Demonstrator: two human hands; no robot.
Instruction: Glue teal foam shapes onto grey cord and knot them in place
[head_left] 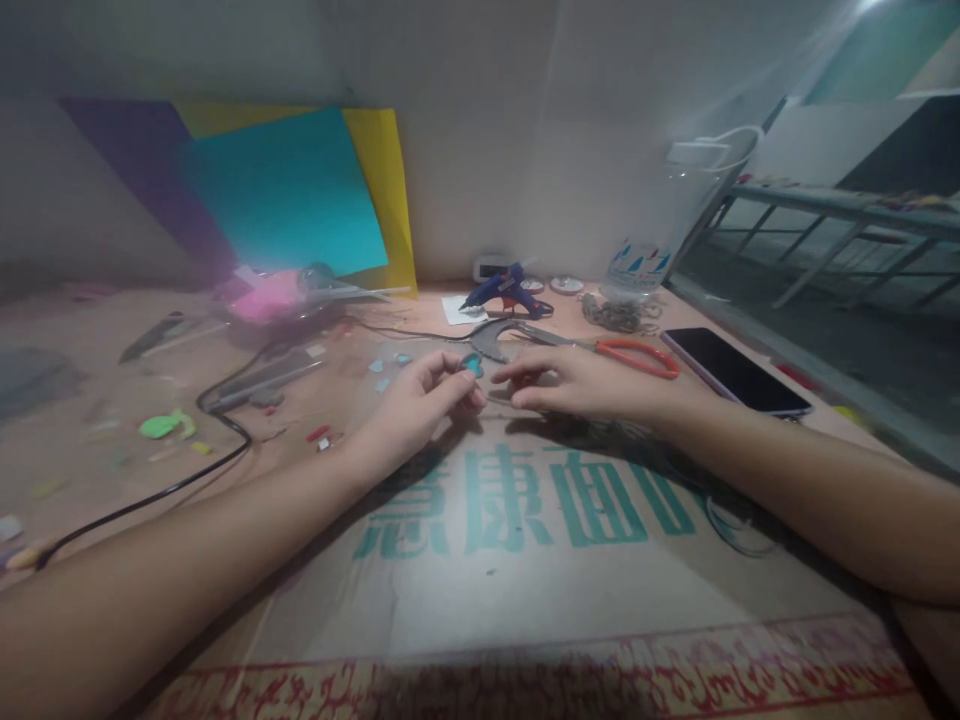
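My left hand (424, 405) pinches a small teal piece (472, 365) between thumb and fingertips, just above a flat cardboard sheet (525, 560) printed with green characters. My right hand (577, 385) lies on the cardboard right beside it, fingers curled and pressed together, fingertips almost touching the left hand; whether anything is in them is hidden. A few more small teal scraps (386, 372) lie on the cardboard just left of the hands.
Orange-handled scissors (630, 352) and a dark phone (731, 370) lie right of my hands. A blue glue gun (506, 292), a plastic bottle (652, 250) and coloured paper sheets (289, 190) stand behind. A black cable (217, 410) crosses the left side among paper scraps.
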